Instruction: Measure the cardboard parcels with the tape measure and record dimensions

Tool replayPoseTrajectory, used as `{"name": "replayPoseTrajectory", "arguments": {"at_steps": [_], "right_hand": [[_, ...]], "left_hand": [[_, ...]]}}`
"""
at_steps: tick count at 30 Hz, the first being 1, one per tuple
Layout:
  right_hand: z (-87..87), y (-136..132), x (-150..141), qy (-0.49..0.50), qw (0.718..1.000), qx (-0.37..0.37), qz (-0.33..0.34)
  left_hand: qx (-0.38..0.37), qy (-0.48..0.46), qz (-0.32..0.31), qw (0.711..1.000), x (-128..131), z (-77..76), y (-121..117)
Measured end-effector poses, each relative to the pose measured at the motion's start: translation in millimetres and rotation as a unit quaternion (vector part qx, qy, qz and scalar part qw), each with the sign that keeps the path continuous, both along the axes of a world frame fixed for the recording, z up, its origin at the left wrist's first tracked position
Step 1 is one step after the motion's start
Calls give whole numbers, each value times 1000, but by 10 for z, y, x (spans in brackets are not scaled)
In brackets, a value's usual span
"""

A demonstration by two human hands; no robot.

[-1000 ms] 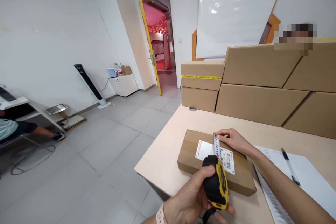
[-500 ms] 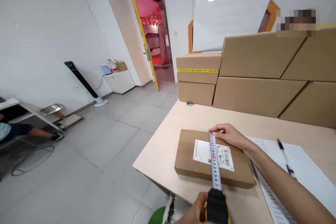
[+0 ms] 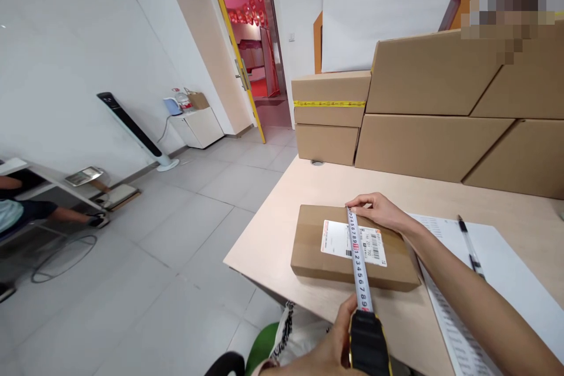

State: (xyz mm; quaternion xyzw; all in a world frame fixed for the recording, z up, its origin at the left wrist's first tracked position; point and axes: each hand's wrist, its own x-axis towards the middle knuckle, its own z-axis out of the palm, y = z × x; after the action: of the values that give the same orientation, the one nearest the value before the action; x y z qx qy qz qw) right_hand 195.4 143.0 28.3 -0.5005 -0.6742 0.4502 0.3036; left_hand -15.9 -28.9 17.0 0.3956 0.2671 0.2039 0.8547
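Observation:
A flat brown cardboard box point(image 3: 308, 252) with a white shipping label point(image 3: 337, 239) lies on the table. Across its top runs the extended blade of a tape measure point(image 3: 359, 267), from the far edge to beyond the near edge. My right hand point(image 3: 381, 211) pinches the blade's end at the box's far edge. Below the near edge, my left hand point(image 3: 330, 343) is wrapped round the black and yellow tape measure case point(image 3: 370, 343). Part of that hand is hidden behind the case.
Printed sheets point(image 3: 493, 270) with a pen point(image 3: 469, 247) on them lie right of the box. Stacked cartons point(image 3: 432, 141) line the table's back, with a person's blurred head beyond. At far left sits another person point(image 3: 26, 217). The table edge point(image 3: 255, 282) borders the tiled floor.
More blade shows between the box and the case, as my left hand has drawn the case nearer to me. My right hand stays at the far edge. The view has tilted slightly downward.

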Motion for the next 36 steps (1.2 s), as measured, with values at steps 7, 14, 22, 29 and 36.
{"name": "replayPoseTrajectory", "arguments": {"at_steps": [7,14,22,29,36], "right_hand": [[-14,8,10,-19,1000,-2,-2],[-28,26,6,-25,1000,3,5],[0,9,-5,-24,1000,-9,3],[16,2,-14,-23,1000,-13,5],[9,7,-9,-23,1000,-1,12]], "left_hand": [[-8,-6,34,999,62,-173,-32],[-20,15,30,999,49,65,-27],[-11,-2,32,999,54,-45,-65],[-23,-5,32,999,43,-47,-68],[-24,-9,34,999,33,-39,-74]]}}
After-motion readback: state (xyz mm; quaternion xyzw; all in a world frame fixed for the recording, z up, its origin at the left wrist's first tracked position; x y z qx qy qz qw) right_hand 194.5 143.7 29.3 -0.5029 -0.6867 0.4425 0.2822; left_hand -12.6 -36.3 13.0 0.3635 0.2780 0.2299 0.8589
